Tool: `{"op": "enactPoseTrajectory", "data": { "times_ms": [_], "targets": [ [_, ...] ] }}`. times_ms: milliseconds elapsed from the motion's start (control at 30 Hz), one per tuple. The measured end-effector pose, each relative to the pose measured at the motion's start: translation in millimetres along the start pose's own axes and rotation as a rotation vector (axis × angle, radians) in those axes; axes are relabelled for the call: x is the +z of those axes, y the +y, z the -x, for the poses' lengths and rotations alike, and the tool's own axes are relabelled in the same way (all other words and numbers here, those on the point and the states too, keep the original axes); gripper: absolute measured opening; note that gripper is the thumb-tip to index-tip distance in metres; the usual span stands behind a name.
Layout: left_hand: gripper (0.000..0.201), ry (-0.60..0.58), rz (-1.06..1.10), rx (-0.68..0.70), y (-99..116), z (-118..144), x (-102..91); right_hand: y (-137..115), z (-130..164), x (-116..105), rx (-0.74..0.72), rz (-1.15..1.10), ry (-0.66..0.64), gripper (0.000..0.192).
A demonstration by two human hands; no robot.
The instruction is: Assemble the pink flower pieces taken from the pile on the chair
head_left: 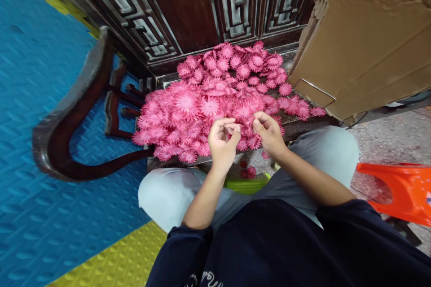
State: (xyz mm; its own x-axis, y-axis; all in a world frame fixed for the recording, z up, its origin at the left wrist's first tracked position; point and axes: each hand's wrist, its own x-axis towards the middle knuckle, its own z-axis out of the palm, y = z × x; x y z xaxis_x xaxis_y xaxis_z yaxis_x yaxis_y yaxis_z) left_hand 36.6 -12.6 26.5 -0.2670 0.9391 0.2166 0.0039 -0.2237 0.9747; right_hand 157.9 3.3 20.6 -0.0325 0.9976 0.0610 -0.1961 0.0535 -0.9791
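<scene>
A large heap of pink artificial flower heads (186,103) is spread over the dark wooden bench in front of me. Over the heap's near edge, my left hand (222,143) has its fingers curled, with thumb and forefinger together at the tips. My right hand (269,134) is a short way to its right, thumb pressed to forefinger in a pinch. Whatever either pinch holds is too small or thin to make out. Pink petals lie behind and between the two hands.
A dark carved armrest (81,175) curves out on the left above blue floor mats (30,143). A cardboard box (367,45) stands at the right. An orange plastic stool (400,188) is at far right. Something green (245,184) and a few fallen flowers (251,171) show between the knees.
</scene>
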Motion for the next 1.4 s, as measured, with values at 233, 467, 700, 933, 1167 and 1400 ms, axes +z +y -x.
{"op": "enactPoseTrajectory", "data": {
  "times_ms": [233,467,700,933,1167,1400],
  "targets": [
    [0.021,0.044,0.037,-0.026,0.5,3.8,1.2,-7.2,6.1,6.5,0.129,-0.122,0.039,0.038],
    [0.016,-0.067,0.014,-0.055,-6.3,-0.8,1.3,0.7,3.2,0.2,0.049,-0.05,0.033,0.034],
    [0.023,-0.239,0.047,-0.192,-6.5,-3.6,1.6,0.4,-0.5,-2.8,-0.051,0.07,-0.046,0.027],
    [0.016,-0.235,0.04,-0.217,-11.3,-7.3,-0.6,0.6,-1.4,-4.3,-0.053,0.134,-0.048,0.029],
    [0.006,-0.207,-0.364,0.108,-7.7,-2.1,0.3,9.4,-3.1,-2.0,0.047,0.063,-0.089,0.03],
    [0.007,-0.21,-0.64,0.277,-9.5,-3.6,-2.4,11.4,-3.6,-2.0,0.052,0.154,-0.103,0.022]
  ]
}}
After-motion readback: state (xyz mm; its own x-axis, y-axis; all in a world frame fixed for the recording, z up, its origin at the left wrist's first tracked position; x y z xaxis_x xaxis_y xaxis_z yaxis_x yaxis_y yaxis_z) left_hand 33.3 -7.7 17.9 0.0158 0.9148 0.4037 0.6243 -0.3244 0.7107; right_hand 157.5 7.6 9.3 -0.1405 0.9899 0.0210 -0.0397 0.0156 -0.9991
